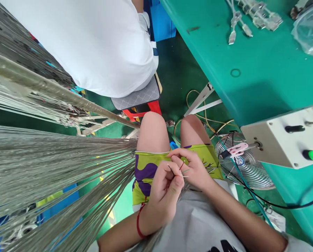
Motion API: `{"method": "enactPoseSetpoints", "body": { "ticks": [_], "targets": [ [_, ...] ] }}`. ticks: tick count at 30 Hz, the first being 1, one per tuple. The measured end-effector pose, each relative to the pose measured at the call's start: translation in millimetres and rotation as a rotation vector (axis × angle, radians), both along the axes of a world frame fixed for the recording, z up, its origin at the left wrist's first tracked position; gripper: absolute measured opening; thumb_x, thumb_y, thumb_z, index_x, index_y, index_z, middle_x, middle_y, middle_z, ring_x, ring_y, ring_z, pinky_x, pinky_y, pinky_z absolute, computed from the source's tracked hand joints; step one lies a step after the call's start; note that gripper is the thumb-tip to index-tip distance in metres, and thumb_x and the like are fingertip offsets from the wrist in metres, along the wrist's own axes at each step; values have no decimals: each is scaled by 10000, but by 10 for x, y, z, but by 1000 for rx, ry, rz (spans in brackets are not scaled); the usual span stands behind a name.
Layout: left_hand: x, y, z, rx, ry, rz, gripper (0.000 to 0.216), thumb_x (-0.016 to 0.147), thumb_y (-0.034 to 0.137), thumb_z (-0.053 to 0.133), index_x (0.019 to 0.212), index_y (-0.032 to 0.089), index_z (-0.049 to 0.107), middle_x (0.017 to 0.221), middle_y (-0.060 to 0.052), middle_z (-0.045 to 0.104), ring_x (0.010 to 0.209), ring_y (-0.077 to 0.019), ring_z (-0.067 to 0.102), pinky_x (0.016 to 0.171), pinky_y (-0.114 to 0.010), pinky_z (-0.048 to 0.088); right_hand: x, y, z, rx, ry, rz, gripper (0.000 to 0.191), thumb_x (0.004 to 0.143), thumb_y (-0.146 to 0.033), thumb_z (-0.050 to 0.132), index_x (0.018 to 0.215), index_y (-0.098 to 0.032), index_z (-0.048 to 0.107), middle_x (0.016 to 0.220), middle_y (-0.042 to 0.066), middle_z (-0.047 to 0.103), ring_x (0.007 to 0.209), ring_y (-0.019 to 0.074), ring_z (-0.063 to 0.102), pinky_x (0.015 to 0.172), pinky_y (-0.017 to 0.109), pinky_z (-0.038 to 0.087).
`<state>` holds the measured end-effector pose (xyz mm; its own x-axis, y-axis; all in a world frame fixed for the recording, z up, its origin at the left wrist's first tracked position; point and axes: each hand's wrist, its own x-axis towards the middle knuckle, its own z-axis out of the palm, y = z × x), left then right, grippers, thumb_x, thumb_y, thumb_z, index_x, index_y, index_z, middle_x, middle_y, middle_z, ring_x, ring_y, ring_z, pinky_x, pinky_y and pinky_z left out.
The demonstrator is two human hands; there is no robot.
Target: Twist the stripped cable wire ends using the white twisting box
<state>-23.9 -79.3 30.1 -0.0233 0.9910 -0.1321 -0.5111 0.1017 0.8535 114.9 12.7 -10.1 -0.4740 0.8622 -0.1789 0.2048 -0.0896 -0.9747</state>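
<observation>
Pinched between the thumb and fingers of my left hand (166, 192) is a thin cable end. Its fine wires (182, 165), black, red, green and white, fan out above the thumb. My right hand (194, 169) is close against them, fingers curled and thumb bent inward; whether it grips one of the wires is hidden. Both hands are above my lap. More cable ends with bare wire tips (210, 166) lie on my shorts beyond the right hand. Grey cable strands (158, 238) run under my left forearm.
A thick hank of grey cables (67, 157) hangs along the left by a metal bar (54, 92). On the right are a green table (261, 84), USB cables (258, 15), a control box (274, 140) and a fan (240, 161). A person in white (106, 45) sits ahead on a stool (140, 94).
</observation>
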Motion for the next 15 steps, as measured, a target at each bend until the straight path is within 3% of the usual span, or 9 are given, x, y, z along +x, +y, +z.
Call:
{"method": "enactPoseSetpoints", "body": {
  "ticks": [8,12,15],
  "targets": [
    [-30,-23,46,-130,16,-145,393,1234,592,722,1098,251,579,803,83,399,649,-100,292,584,-247,224,96,-93,-30,-20,-6,3,195,1111,-309,703,1043,-228,866,888,44,882,806,234,817,757,334,614],
    [-24,-28,-12,-155,48,-182,437,1226,639,711,1090,253,557,816,78,423,646,-101,297,593,-262,234,110,-113,2,-20,-7,-4,204,1119,-329,695,1042,-235,859,918,47,889,837,238,822,791,343,622],
    [17,9,-31,-148,68,-187,462,1219,651,718,1070,247,552,844,65,442,677,-108,326,620,-271,262,147,-152,-22,-29,-3,7,117,1024,-283,749,1024,-238,856,949,45,903,871,251,835,828,353,637]
  ]
}}
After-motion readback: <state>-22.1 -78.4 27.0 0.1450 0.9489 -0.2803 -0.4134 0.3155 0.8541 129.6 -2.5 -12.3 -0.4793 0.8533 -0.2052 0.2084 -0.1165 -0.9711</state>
